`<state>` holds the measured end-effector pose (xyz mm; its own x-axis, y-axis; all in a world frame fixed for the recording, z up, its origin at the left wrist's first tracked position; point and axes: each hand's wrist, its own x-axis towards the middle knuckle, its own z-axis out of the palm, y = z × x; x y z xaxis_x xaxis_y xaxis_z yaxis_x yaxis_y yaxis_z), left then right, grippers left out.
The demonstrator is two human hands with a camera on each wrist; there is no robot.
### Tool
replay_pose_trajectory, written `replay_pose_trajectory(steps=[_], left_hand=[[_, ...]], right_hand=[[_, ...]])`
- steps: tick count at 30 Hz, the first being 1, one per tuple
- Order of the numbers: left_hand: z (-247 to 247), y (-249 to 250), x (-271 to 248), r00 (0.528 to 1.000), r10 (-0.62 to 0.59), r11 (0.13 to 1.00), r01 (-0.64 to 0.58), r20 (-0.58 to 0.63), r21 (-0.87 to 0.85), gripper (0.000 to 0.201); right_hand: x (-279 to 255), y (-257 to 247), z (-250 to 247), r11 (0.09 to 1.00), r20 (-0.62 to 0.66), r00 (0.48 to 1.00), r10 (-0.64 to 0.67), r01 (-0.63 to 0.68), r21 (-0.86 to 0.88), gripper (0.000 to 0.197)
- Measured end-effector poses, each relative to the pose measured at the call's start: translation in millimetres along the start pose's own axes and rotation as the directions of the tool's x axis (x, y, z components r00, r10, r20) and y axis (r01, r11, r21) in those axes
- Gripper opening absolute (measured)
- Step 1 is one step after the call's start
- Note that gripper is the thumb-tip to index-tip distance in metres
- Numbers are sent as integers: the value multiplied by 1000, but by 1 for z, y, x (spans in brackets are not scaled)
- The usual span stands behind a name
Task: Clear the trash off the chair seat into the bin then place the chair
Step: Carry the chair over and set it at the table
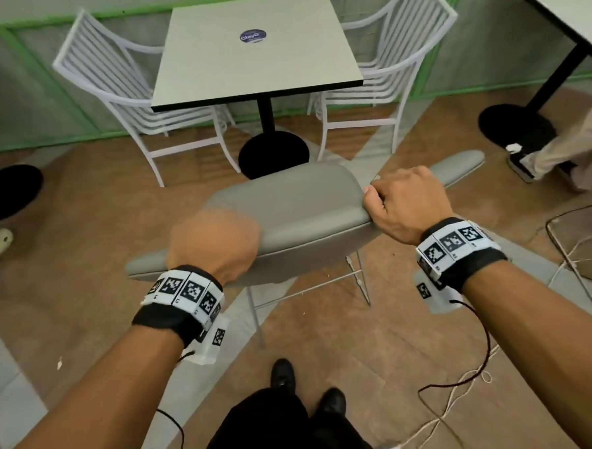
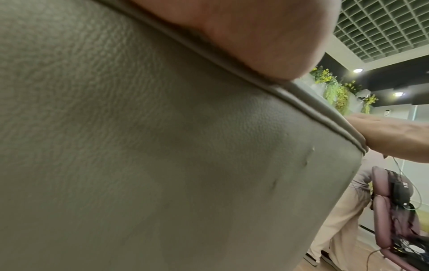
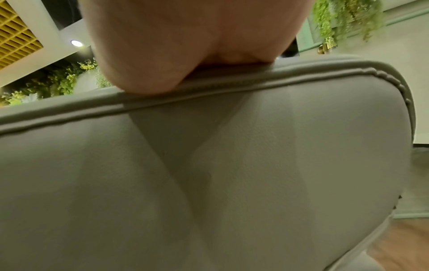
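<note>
Grey padded chair [image 1: 297, 203], seen from behind and above, standing on brown floor [image 1: 81, 208] just in front of small square surface [image 1: 254, 48] on black pedestal. Seat hidden behind backrest, so trash and bin not visible.

Right hand [image 1: 406, 204] clamped on top edge of backrest near its right corner, fingers curled over the piped rim, thumb on the near side. Right wrist view: palm [image 3: 185, 45] pressed down on the rim seam, grey back panel [image 3: 209, 183] filling the lower picture.

Left hand [image 1: 213, 242] on top edge of backrest toward the left side, motion-blurred in head view; fingers curled over the rim as far as visible. Left wrist view: heel of hand [image 2: 255, 36] sitting on the piping, textured grey upholstery [image 2: 139, 146] below, right forearm [image 2: 394, 139] showing at the far end of the same rim.

Marker bands on both wrists, cables trailing from them.

Two white slatted metal chairs [image 1: 116, 86] flanking the surface, one on each side. Round blue sticker [image 1: 253, 36] on the surface top. Second surface [image 1: 567, 4] at upper right with black base. Another person's leg in beige trousers and dark shoe [image 1: 551, 156] at right. Own black shoes [image 1: 281, 372] at bottom centre. Loose cables [image 1: 467, 387] on floor at right.
</note>
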<state>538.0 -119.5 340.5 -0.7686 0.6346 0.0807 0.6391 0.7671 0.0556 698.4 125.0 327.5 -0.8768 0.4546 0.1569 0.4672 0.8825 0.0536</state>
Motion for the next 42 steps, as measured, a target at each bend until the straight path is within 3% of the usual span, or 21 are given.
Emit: replay_pose_trajectory(steps=[8,17,21,27,35,42], left_hand=[[0,-7,5,1000,27,999,-27,-2,-20,45],[2,-61,28,998,47,999,-46,-52,26,42],[8,-83,37,994,-11,1000,13,-112,15,40],[23,-69,30,972,-74,997,72,-224,-17,34],[28,-80,73,951,-85,996,73,-297,-51,31],[34,-92,140,950,-64,998,52,-306,-47,34]], right_hand=[[5,-4,2,1000,-36,999,-1,1,-19,46],[9,-47,0,999,-56,998,-39,38,-11,63],[11,-69,-1,999,-51,998,-33,34,12,63],[21,-68,3,999,-97,995,33,-29,41,52],[61,-69,11,998,-114,992,59,-58,10,50],[124,-67,21,997,-147,986,74,-78,-22,50]])
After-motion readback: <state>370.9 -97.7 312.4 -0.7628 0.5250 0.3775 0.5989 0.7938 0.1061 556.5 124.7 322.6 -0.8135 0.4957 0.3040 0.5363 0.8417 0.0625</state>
